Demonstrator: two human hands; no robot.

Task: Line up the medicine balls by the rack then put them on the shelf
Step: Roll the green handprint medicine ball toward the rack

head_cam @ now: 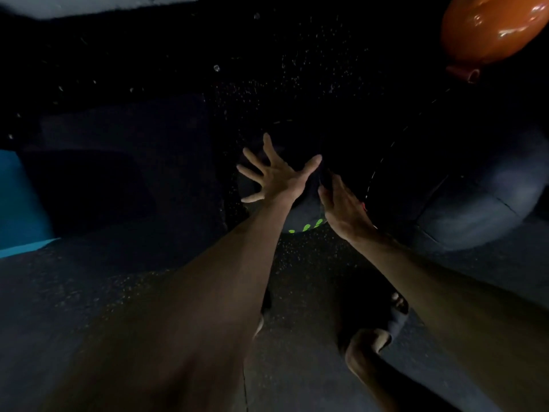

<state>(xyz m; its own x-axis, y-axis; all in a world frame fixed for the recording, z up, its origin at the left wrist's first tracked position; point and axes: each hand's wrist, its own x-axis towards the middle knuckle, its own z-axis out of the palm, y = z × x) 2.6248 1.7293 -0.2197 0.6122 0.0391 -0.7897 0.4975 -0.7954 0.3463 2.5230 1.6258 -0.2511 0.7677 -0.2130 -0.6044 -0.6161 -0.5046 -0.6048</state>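
Low over a black rubber floor flecked with pale specks, very dim light. Largest item: big black ball right of centre, a dashed stitch line curving down its left side, no lettering legible. Grey ball sits just beside it at the right edge, seam lines visible, no print readable. Glossy orange ball in the top right corner, higher in view than the others, its edge cut by the frame. Teal block against the left edge; a dark boxy shape beside it, too murky to identify. Small dark ball on the floor at centre, touching or nearly touching the big black ball; a row of bright green marks along its lower rim, too small and cut off to read. Open floor lies between this ball and the viewer and off to its left. Left hand reaches over the small ball's upper left, fingers splayed wide and straight, gripping nothing; contact cannot be judged. Right hand is at the ball's right side, fingers fairly straight and together, tips lost in the shadow between the two dark balls, nothing held. Sandalled foot on the floor below the right forearm.
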